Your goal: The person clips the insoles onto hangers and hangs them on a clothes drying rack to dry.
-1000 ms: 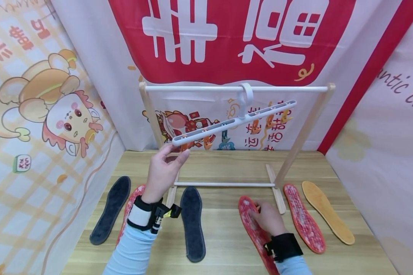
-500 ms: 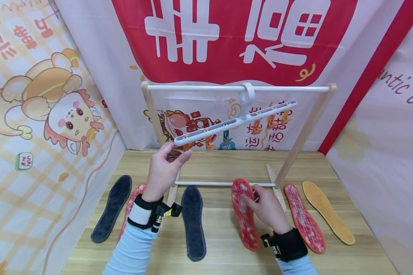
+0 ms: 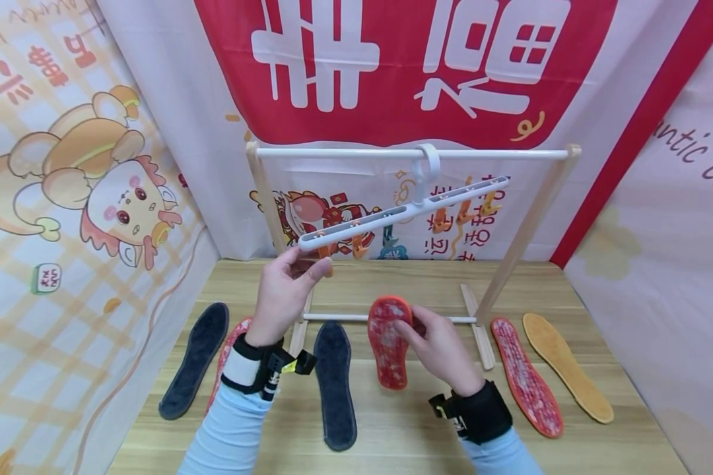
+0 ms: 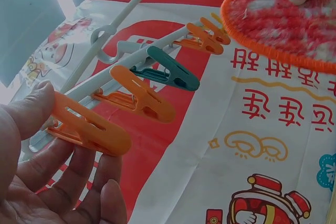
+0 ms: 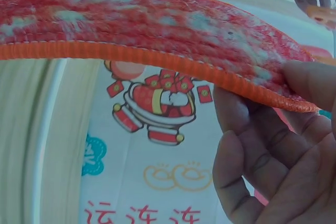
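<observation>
My left hand (image 3: 285,293) pinches the orange clothespin (image 4: 92,124) at the near left end of a white clip hanger (image 3: 356,231). In the left wrist view the thumb lies above that clip and the fingers below it. My right hand (image 3: 442,343) grips a red mottled insole (image 3: 389,346) with orange edging, lifted off the table, thumb on its face and fingers behind. The right wrist view shows this insole (image 5: 157,22) bending slightly. A second orange clothespin (image 4: 139,98) and a green clothespin (image 4: 168,69) hang further along the hanger, with several more beyond.
The hanger hooks over the white top rod (image 3: 356,153) of a wooden-legged rack. On the table (image 3: 380,435) lie a dark insole (image 3: 335,389) between my arms, another dark insole (image 3: 193,363) and a partly hidden red one at left, and red (image 3: 529,379) and tan insoles (image 3: 567,366) at right.
My right hand has raised the red insole from the table and carried it left and toward the hanger. The left hand stays at the hanger's end clip.
</observation>
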{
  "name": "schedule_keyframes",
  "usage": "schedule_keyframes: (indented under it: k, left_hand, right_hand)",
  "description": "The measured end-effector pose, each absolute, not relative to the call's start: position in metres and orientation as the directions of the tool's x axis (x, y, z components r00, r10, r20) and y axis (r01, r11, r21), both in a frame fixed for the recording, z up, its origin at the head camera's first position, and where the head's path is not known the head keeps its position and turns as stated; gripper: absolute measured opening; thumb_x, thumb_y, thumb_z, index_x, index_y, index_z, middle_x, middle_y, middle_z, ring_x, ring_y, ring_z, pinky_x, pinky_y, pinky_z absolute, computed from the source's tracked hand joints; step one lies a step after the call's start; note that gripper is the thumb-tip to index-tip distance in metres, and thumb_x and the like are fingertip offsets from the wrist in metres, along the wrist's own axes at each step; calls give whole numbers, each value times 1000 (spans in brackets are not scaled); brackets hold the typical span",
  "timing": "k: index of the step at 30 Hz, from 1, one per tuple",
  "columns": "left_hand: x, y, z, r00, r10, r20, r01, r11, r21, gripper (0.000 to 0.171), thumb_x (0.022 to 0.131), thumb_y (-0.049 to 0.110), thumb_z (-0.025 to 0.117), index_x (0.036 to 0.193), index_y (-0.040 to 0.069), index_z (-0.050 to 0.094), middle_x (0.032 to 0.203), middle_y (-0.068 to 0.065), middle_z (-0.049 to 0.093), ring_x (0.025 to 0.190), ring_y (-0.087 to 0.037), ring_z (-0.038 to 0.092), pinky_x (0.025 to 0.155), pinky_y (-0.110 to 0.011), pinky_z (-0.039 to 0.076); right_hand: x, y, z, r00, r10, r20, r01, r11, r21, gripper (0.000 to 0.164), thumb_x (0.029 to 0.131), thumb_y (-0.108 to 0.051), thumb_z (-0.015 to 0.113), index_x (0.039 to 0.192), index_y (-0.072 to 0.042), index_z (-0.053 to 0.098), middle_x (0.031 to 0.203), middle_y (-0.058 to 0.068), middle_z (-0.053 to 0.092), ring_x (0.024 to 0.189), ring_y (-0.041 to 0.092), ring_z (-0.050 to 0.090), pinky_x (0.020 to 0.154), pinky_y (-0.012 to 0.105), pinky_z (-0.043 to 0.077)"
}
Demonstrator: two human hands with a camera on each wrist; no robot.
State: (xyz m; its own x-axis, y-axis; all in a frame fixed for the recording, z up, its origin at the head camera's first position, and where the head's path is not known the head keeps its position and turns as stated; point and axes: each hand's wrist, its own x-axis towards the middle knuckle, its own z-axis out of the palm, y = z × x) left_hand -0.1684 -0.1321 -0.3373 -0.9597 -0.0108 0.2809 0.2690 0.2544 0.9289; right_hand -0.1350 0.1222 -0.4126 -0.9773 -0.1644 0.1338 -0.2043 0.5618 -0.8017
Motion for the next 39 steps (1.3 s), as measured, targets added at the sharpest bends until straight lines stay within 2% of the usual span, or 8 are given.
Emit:
schedule_keyframes:
  k: [7, 12, 20, 26, 33, 39]
  left_hand:
    - [-167, -134, -336, -974, -10, 225, 214, 268, 939, 58, 79, 55, 68, 121, 15, 68, 104, -4, 71, 87, -18, 64, 79, -29, 53]
    - [-167, -135, -337, -969, -4, 247, 237, 265, 934, 53, 79, 52, 69, 117, 15, 70, 101, -4, 71, 86, -24, 63, 76, -29, 53]
    - [-167, -135, -337, -948, 6, 319, 311, 245, 918, 44, 82, 43, 71, 111, 11, 74, 99, -5, 72, 84, -15, 65, 78, -28, 54]
    - [-167, -136, -336, -930, 30, 366, 363, 210, 908, 46, 82, 40, 72, 112, 5, 75, 108, -6, 73, 92, -10, 68, 85, -26, 56]
    - [-168, -137, -336, -912, 33, 408, 406, 204, 891, 45, 83, 38, 71, 113, 5, 75, 113, -6, 73, 100, -6, 68, 87, -25, 55]
    - [-168, -137, -337, -908, 33, 417, 415, 193, 889, 44, 83, 37, 71, 114, 6, 75, 115, -6, 72, 102, -6, 68, 88, -26, 54]
  right_hand:
    - [-144, 100, -408, -954, -226, 198, -290, 515, -807, 22, 93, -33, 60, 103, -17, 70, 85, -5, 70, 74, 13, 65, 65, 18, 52]
    - [-149, 84, -403, -937, -272, 217, -327, 474, -818, 25, 93, -35, 59, 105, -16, 70, 86, -5, 71, 75, 13, 66, 66, 17, 53]
    - [-155, 63, -395, -915, -339, 220, -369, 478, -797, 30, 94, -36, 56, 107, -13, 70, 88, -3, 71, 72, 12, 64, 66, 16, 53]
    - [-158, 56, -394, -908, -353, 223, -381, 477, -792, 30, 94, -36, 56, 109, -14, 69, 89, -3, 71, 72, 10, 61, 66, 16, 53]
    - [-160, 54, -393, -900, -360, 245, -402, 472, -784, 25, 95, -33, 56, 106, -14, 70, 87, -4, 71, 71, 8, 61, 64, 17, 52]
    - [-161, 54, -392, -906, -357, 229, -388, 481, -786, 28, 95, -34, 56, 108, -14, 70, 88, -3, 71, 72, 10, 63, 64, 17, 52]
